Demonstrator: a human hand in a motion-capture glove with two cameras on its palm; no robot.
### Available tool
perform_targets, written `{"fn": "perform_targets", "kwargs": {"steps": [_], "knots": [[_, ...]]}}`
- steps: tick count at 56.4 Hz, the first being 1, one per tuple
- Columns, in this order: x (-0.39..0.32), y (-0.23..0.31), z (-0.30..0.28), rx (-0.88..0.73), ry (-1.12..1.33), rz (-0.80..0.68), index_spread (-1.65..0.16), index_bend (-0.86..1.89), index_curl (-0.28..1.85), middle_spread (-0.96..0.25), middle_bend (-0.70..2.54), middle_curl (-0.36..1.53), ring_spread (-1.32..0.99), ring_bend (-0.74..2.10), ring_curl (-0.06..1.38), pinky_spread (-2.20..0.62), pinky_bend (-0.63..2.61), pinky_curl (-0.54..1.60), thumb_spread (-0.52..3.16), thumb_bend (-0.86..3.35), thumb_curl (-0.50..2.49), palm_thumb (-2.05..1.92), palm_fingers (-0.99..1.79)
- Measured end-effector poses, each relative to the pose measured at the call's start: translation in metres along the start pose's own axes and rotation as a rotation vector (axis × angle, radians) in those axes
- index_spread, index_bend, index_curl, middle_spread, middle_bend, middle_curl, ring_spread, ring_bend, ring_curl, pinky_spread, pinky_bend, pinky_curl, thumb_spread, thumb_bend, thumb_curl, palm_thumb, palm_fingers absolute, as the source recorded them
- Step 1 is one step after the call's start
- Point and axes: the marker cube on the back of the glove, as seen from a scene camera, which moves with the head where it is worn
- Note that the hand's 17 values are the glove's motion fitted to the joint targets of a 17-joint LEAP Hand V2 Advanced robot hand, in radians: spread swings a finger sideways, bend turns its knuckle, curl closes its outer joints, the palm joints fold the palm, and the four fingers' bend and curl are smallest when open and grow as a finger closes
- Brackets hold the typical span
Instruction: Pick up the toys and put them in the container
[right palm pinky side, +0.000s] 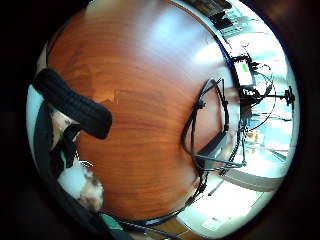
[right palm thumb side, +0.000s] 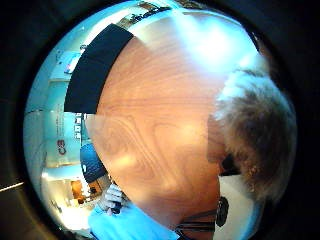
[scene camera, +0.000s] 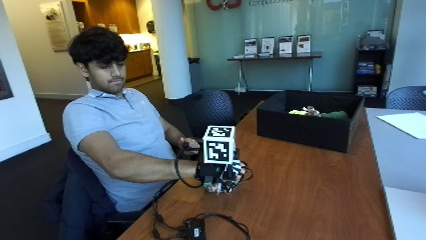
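I see a long wooden table filling most of the outside view, with a person in a light blue polo shirt seated at its near left edge. Toward the far end of it sits the black container, open on top, with a few toys already showing above its rim. Well apart from that box, near the person's edge of the table, my gloved right hand hangs just over the wood with its fingers curled around a fuzzy white-and-tan plush toy; the thumb-side palm view shows that fur close against the palm, and the little-finger side catches a patch of it beside a black finger. The bare left hand rests behind the gloved one; I cannot tell how its fingers stand. A black cable lies coiled on the table's near corner.
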Motion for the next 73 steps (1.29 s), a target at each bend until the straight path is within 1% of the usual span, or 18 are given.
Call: {"fn": "perform_targets", "kwargs": {"steps": [5,8,11,15,17,22,29,37,43,51,58,62,69,73], "knots": [[0.0,-0.005,-0.012,-0.055,-0.063,0.003,-0.32,0.26,0.42,-0.35,0.51,0.44,-0.4,1.03,0.56,-0.46,1.15,0.6,1.72,0.44,0.22,0.27,0.82],[-0.003,-0.011,-0.024,-0.046,-0.145,0.002,-0.32,0.28,0.45,-0.37,0.53,0.47,-0.41,1.06,0.59,-0.47,1.17,0.62,1.73,0.5,0.24,0.28,0.77],[-0.008,-0.018,-0.041,0.021,-0.229,-0.009,-0.32,0.29,0.48,-0.39,0.54,0.5,-0.42,1.09,0.62,-0.47,1.2,0.64,1.74,0.56,0.26,0.28,0.68],[-0.02,-0.034,-0.076,0.186,-0.316,-0.025,-0.32,0.32,0.52,-0.41,0.57,0.55,-0.43,1.1,0.65,-0.48,1.23,0.67,1.74,0.65,0.27,0.26,0.56],[-0.028,-0.043,-0.091,0.239,-0.333,-0.033,-0.32,0.34,0.54,-0.42,0.59,0.57,-0.43,1.11,0.66,-0.48,1.24,0.68,1.74,0.69,0.28,0.25,0.54],[-0.051,-0.061,-0.123,0.288,-0.333,-0.055,-0.33,0.38,0.58,-0.43,0.62,0.63,-0.44,1.13,0.69,-0.48,1.28,0.69,1.73,0.81,0.3,0.22,0.49],[-0.098,-0.087,-0.163,0.298,-0.288,-0.114,-0.33,0.42,0.65,-0.45,0.65,0.71,-0.44,1.15,0.73,-0.48,1.34,0.72,1.73,0.99,0.34,0.17,0.38],[-0.169,-0.122,-0.198,0.269,-0.206,-0.184,-0.33,0.47,0.73,-0.46,0.68,0.8,-0.44,1.2,0.77,-0.47,1.4,0.74,1.71,1.19,0.38,0.1,0.32],[-0.229,-0.149,-0.219,0.251,-0.216,-0.24,-0.33,0.49,0.78,-0.46,0.7,0.87,-0.43,1.23,0.8,-0.47,1.44,0.75,1.7,1.34,0.41,0.05,0.28],[-0.338,-0.181,-0.226,0.213,-0.225,-0.331,-0.33,0.51,0.84,-0.47,0.71,0.95,-0.42,1.26,0.83,-0.46,1.49,0.76,1.68,1.53,0.44,-0.01,0.24],[-0.42,-0.204,-0.207,0.176,-0.107,-0.423,-0.33,0.53,0.88,-0.47,0.72,1.01,-0.42,1.28,0.85,-0.45,1.53,0.76,1.66,1.67,0.46,-0.03,0.21],[-0.445,-0.212,-0.195,0.149,-0.086,-0.446,-0.33,0.53,0.9,-0.47,0.72,1.04,-0.41,1.29,0.86,-0.45,1.54,0.76,1.65,1.74,0.47,-0.03,0.19],[-0.47,-0.22,-0.182,0.118,-0.121,-0.459,-0.33,0.54,0.94,-0.48,0.72,1.09,-0.41,1.3,0.87,-0.44,1.57,0.76,1.65,1.77,0.49,-0.03,0.18],[-0.471,-0.219,-0.178,0.05,-0.08,-0.482,-0.33,0.54,0.95,-0.48,0.71,1.11,-0.4,1.3,0.87,-0.43,1.57,0.75,1.65,1.76,0.49,-0.03,0.17]]}}
